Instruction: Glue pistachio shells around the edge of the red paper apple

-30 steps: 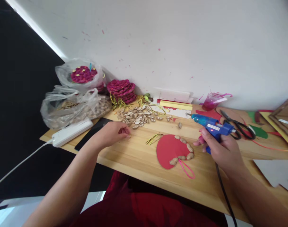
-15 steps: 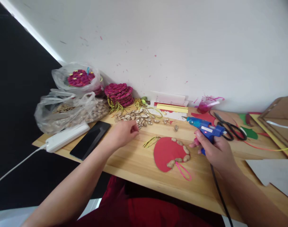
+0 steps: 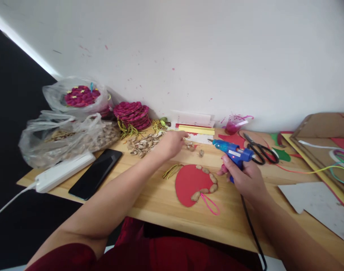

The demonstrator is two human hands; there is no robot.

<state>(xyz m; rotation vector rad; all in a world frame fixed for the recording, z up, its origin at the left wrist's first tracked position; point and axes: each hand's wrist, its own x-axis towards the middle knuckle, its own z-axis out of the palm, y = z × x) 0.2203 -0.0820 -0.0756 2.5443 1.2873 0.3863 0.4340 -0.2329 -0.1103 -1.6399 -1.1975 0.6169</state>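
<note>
My right hand [image 3: 246, 178] grips a blue hot glue gun [image 3: 235, 154], its nozzle pointing left above the table. My left hand [image 3: 173, 143] reaches over the right end of a pile of peanut shells [image 3: 140, 145]. Its fingers are curled together near the shells, and whatever is between them is hidden. Between my arms a red heart-shaped piece of card [image 3: 188, 184] lies flat, with several peanut shells along its right edge. A pink loop of cord [image 3: 213, 206] sticks out from its notch, and a yellow-green tassel [image 3: 172, 171] lies at its left.
Plastic bags [image 3: 33, 139], a white power strip [image 3: 67, 171] and a black phone [image 3: 95, 174] are at left. A stack of magenta discs [image 3: 132, 114] stands behind. Black scissors [image 3: 262, 150], a pink-stained cup [image 3: 232, 126] and cardboard [image 3: 318, 207] are at right. The gun's black cord [image 3: 252, 229] crosses the table edge.
My left hand has moved right and forward, from the front of the shell pile to its right end. My right hand still holds the glue gun. The view has shifted slightly right.
</note>
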